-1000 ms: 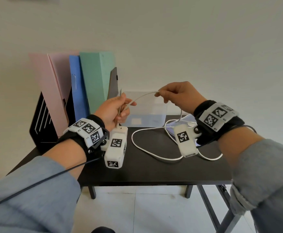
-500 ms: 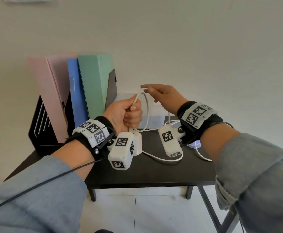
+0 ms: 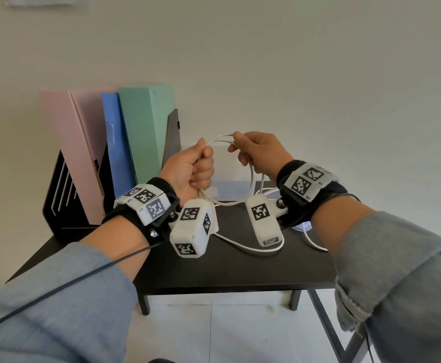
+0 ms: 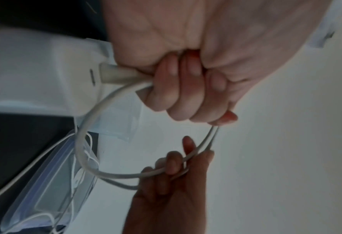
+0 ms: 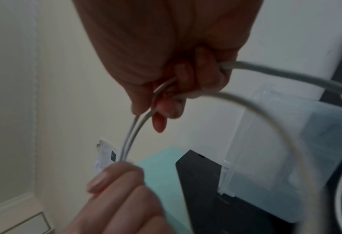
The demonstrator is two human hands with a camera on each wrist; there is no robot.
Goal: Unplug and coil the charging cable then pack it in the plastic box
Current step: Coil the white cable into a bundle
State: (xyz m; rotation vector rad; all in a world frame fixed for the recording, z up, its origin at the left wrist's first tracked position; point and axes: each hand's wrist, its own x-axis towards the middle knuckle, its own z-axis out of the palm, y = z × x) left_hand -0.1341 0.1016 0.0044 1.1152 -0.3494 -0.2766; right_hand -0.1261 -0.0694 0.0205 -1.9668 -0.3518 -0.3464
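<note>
My left hand point(image 3: 197, 169) is a fist around the white charging cable point(image 3: 220, 138), held above the black table point(image 3: 240, 265). The cable's plug end point(image 4: 118, 76) sticks out of that fist. My right hand point(image 3: 256, 150) pinches the top of the cable loop close beside the left hand; two strands point(image 5: 132, 134) run between the hands. The loop point(image 4: 86, 126) hangs below both hands. The rest of the cable point(image 3: 243, 247) trails over the table. The clear plastic box point(image 3: 229, 182) stands behind the hands, partly hidden; its side point(image 5: 266, 155) shows in the right wrist view.
A black file rack point(image 3: 65, 205) with pink, blue and green folders point(image 3: 146, 132) stands at the table's back left, against the wall. A clear lid or tray point(image 4: 52, 182) lies on the table to the right with cable over it. The table's front edge point(image 3: 240, 289) is near me.
Both hands have come close together and risen. The left hand went from a loose pinch to a fist on the cable, and a second strand now lies along the loop.
</note>
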